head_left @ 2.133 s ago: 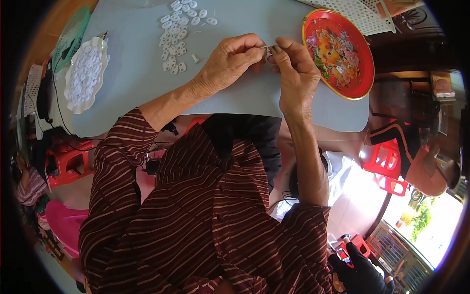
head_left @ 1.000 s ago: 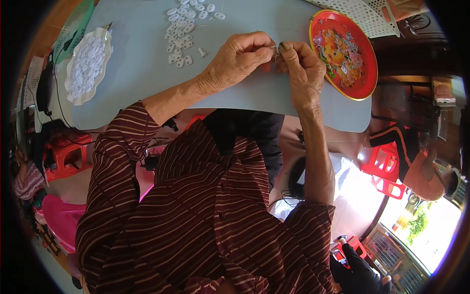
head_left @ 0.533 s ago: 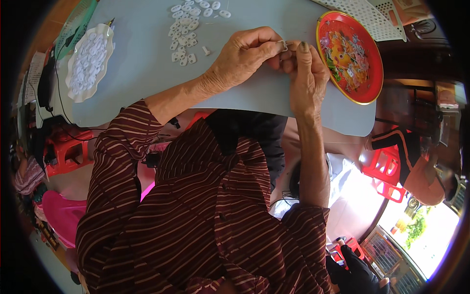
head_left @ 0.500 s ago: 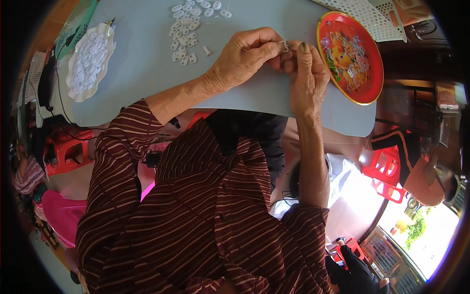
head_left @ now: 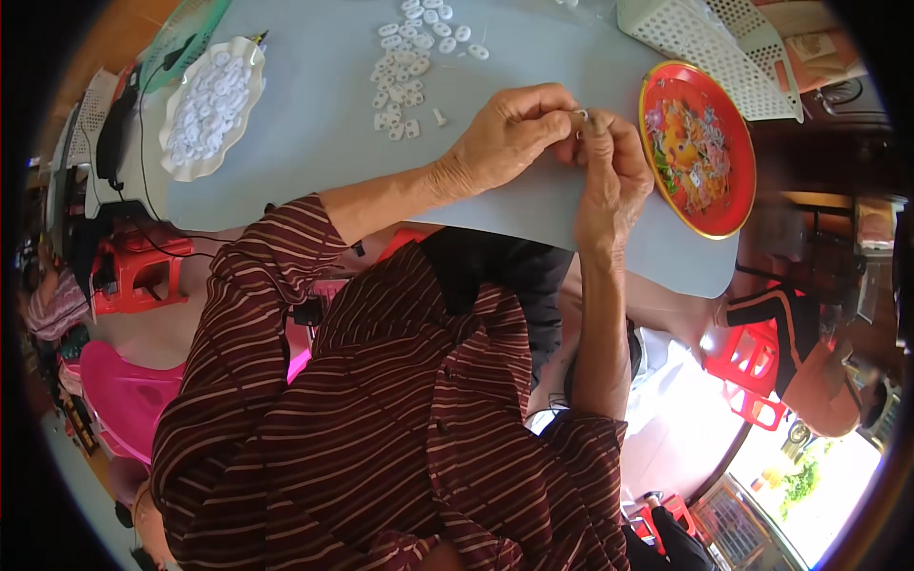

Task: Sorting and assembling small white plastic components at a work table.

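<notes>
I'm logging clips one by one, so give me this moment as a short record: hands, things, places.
Left hand: pinching a small pale piece, partly hidden
Right hand: fingertips at the same piece, exact grip unclear
Grey table: loose white oval and squarish pieces
Table's left: white scalloped dish heaped with small white pieces
Table's right: round red gold-rimmed tray holding small bits

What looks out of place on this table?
One small white peg lies apart on the grey-blue table, beside the loose white holed pieces; its stemmed shape looks unlike theirs. I see no obvious spill or damage.
</notes>
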Demonstrator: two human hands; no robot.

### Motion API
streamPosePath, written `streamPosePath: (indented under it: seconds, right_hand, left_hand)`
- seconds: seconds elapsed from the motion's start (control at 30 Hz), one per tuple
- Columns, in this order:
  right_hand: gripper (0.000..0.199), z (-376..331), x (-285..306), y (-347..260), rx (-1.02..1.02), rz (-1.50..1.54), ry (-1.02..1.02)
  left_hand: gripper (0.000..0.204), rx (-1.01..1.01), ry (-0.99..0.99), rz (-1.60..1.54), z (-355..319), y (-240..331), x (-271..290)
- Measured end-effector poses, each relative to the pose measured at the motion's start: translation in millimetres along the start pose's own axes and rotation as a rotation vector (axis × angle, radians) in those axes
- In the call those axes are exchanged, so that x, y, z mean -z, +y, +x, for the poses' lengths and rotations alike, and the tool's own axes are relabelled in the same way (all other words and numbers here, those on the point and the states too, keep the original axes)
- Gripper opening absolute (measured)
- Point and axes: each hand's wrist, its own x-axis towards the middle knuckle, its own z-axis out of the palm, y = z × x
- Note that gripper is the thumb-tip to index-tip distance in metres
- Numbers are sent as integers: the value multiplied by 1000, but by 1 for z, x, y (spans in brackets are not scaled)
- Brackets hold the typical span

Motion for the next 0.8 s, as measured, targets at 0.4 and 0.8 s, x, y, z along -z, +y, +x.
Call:
streamPosePath:
  seconds: [0.4, 0.8]
  right_hand:
    - [14, 4, 12, 6, -88, 119, 12]
    - [17, 3, 10, 6, -20, -29, -39]
  left_hand:
    - [10, -320, -228, 1587, 36, 55, 88]
    - [12, -117, -407, 1555, 36, 43, 96]
